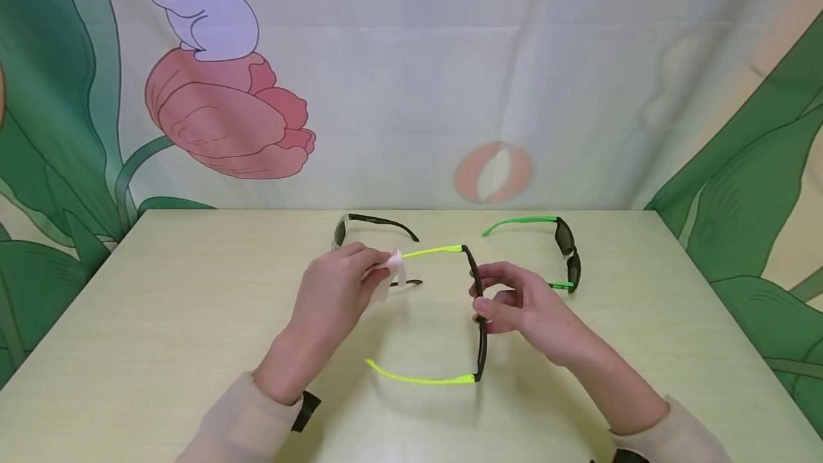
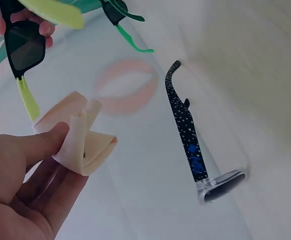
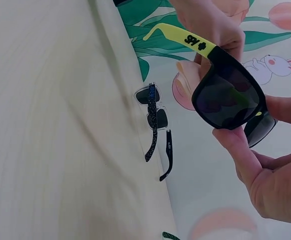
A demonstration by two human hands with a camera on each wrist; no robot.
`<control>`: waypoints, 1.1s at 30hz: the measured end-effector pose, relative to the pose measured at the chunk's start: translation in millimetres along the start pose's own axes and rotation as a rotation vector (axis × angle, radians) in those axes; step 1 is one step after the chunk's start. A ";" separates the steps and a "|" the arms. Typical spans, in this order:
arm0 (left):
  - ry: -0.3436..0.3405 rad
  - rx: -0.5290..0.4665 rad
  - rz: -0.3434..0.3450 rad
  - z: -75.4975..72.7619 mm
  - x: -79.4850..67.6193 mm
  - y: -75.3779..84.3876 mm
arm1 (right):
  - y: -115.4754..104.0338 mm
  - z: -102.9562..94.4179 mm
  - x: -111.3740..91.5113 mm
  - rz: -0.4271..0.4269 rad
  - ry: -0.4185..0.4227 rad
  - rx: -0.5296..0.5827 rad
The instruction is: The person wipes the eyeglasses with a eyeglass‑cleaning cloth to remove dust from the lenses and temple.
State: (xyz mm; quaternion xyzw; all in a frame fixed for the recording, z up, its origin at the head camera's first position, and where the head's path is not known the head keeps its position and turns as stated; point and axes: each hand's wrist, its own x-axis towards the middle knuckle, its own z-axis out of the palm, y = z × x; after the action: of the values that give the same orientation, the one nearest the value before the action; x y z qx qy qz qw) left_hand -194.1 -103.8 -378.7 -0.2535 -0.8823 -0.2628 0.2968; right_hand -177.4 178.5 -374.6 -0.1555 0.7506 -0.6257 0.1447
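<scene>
Sunglasses with a black frame and yellow temples are held up above the table, both temples unfolded and pointing left. My right hand pinches them at the middle of the frame, between thumb and fingers. In the right wrist view the dark lens and a yellow temple with black lettering show clearly. A pale pink cloth is folded around the tip of the far temple, and my left hand pinches it there between thumb and fingers.
Behind the left hand lie sunglasses with a clear frame and black speckled temples, partly hidden in the head view. Sunglasses with green temples lie back right. A printed curtain hangs behind the wooden table.
</scene>
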 end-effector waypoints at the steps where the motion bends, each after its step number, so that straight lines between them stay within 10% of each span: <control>1: -0.001 -0.006 -0.012 -0.3 -1.0 -1.5 | 0.4 -1.4 0.2 -0.006 0.000 0.004; 16: -0.123 0.048 -0.162 -13.1 -16.1 -19.4 | 2.9 -33.8 9.8 0.063 0.106 0.050; 33: -0.253 0.048 -0.182 -23.5 -19.5 2.2 | 21.0 -57.4 51.7 0.197 0.203 0.038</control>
State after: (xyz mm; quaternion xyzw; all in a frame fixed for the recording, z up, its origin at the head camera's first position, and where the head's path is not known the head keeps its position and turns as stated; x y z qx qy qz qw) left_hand -170.1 -122.2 -374.7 -0.1966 -0.9381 -0.2332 0.1642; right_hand -249.2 212.0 -386.3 -0.0141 0.7611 -0.6350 0.1315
